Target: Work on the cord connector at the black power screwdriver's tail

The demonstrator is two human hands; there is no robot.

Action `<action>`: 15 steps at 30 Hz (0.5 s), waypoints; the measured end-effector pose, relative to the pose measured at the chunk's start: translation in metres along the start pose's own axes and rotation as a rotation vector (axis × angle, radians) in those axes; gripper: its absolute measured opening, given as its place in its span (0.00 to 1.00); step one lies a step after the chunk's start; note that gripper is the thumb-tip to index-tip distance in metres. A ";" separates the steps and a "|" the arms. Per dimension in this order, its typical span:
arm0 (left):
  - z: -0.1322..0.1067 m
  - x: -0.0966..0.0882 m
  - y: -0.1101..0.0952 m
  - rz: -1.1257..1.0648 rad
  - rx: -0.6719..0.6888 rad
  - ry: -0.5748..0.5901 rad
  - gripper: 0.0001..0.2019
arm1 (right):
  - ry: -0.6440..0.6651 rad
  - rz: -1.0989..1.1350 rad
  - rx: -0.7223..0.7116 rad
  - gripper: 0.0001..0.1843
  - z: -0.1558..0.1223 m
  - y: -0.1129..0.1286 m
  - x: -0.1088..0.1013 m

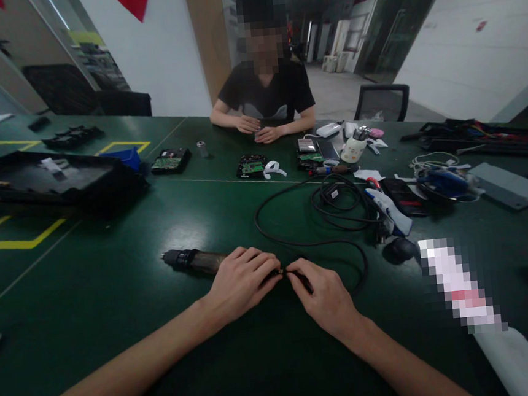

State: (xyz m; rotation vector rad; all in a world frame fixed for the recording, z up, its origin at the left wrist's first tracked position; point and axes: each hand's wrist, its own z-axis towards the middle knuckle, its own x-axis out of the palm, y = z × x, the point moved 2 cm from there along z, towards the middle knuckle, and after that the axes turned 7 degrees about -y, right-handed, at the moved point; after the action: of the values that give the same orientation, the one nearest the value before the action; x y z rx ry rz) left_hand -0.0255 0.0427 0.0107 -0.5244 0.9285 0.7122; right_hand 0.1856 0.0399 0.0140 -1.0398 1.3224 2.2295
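My left hand [245,276] is closed over the rear of a dark electric screwdriver [205,262], which lies along the green table with its tip pointing left. A small metallic connector end [280,272] shows just past my left fingertips. Close by on the right, my right hand [323,294] pinches what looks like the plug of a black cable [363,251]. Most of the plug is hidden by the fingers. There is a very narrow gap, or light contact, between the two ends; I cannot tell which. The cable loops away behind my right hand into a coil.
Across the table [156,232] sits a person [268,93] with both hands together. Between us lie circuit-board units [252,166] and a cup of tools [352,147]. A black tray [59,179] stands left; a blue-white tool [390,211] and a white-armed object [513,355] lie right.
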 end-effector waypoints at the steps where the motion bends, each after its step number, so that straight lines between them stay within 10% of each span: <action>1: 0.000 0.000 0.000 -0.012 0.011 0.000 0.12 | -0.001 -0.003 -0.001 0.06 0.000 0.000 0.000; 15: 0.000 0.000 0.001 -0.046 0.033 -0.001 0.11 | -0.021 -0.011 -0.008 0.07 0.000 0.001 0.000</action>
State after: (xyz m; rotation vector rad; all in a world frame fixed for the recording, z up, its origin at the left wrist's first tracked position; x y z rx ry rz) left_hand -0.0267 0.0432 0.0102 -0.5148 0.9232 0.6542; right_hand 0.1849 0.0390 0.0141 -1.0208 1.2967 2.2337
